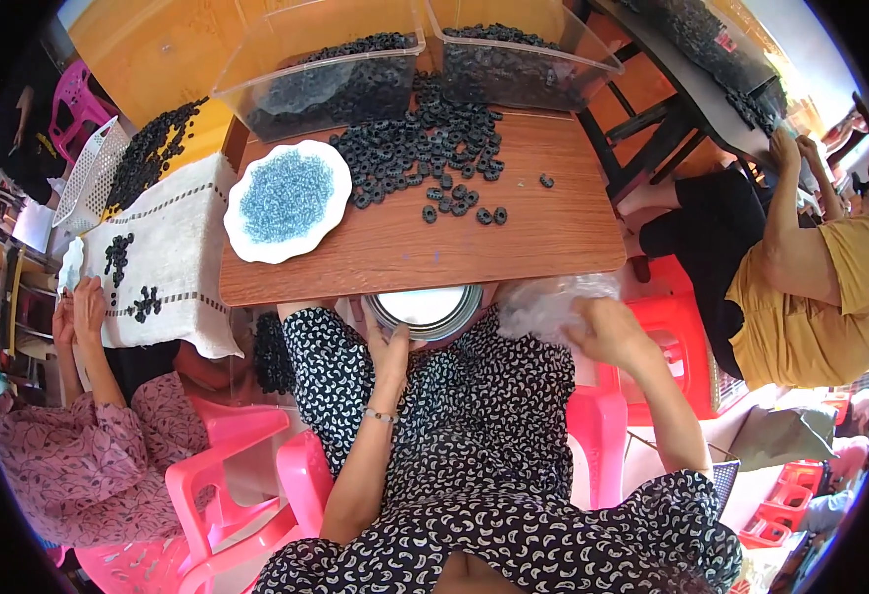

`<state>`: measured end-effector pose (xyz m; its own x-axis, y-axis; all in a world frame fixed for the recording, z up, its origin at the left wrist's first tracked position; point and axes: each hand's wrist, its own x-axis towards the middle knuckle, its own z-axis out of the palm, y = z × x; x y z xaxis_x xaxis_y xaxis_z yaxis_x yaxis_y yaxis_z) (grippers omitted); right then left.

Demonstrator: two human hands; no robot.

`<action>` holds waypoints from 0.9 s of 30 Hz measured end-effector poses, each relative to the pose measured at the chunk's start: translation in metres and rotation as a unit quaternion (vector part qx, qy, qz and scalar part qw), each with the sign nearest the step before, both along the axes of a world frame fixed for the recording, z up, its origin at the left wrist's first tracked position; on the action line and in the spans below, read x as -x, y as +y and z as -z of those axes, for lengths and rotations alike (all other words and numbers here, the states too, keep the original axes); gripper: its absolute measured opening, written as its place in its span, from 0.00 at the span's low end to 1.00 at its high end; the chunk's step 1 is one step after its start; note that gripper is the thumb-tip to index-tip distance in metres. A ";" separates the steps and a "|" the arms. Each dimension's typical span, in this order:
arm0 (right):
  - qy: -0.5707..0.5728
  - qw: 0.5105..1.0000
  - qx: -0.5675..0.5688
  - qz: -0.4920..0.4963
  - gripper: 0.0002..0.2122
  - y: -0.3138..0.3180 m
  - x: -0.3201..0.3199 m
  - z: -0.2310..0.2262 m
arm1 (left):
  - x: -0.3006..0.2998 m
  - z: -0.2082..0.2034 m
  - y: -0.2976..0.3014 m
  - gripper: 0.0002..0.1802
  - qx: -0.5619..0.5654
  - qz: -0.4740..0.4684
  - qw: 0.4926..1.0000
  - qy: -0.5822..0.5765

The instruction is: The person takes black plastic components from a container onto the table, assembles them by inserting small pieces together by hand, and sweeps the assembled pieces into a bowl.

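Observation:
On my lap, below the table's near edge, rests a round metal-rimmed tin or bowl (pixel 423 303) with a white inside. My left hand (pixel 390 351) grips its near left side, fingers against the rim. To the right, my right hand (pixel 608 332) is closed on a crumpled clear plastic bag (pixel 545 305) near the table's edge. Whatever the bag contains, I cannot make out. A white scalloped plate (pixel 240 220) of small blue-grey beads (pixel 286 196) stands at the table's left. Many small black ring-shaped parts (pixel 415 144) lie heaped behind it, a few scattered nearer.
Two clear plastic bins (pixel 340 94) of black parts stand at the table's (pixel 355 272) far side. On the left, a person's hands (pixel 83 307) work by a cloth-covered table (pixel 172 238). At right sits another person in a mustard top (pixel 811 297). Pink chair arms (pixel 598 426) flank me.

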<state>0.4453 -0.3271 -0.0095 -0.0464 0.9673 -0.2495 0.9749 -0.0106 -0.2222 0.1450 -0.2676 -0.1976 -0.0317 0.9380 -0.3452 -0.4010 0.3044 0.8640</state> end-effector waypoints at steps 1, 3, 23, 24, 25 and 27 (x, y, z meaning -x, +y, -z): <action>-0.033 0.999 -0.008 0.040 0.13 0.001 -0.016 0.005 | 0.001 -0.003 0.001 0.50 0.000 0.015 1.000 0.006; -0.001 0.996 0.029 0.089 0.14 0.001 -0.061 0.034 | 0.002 -0.001 0.001 0.50 -0.005 0.012 1.000 -0.007; -0.060 0.956 0.274 -0.079 0.15 0.000 -0.073 0.208 | -0.009 -0.003 0.012 0.40 -0.043 -0.022 0.995 0.090; -0.044 0.969 0.240 -0.031 0.13 0.001 -0.073 0.185 | -0.012 -0.003 0.013 0.39 -0.054 -0.033 0.994 0.084; -0.029 0.978 0.205 0.017 0.12 0.003 -0.071 0.157 | -0.013 -0.003 0.014 0.38 -0.066 -0.043 0.994 0.077; -0.027 0.992 0.122 0.023 0.09 0.011 -0.056 0.086 | -0.014 -0.015 0.015 0.37 -0.048 -0.026 0.996 0.071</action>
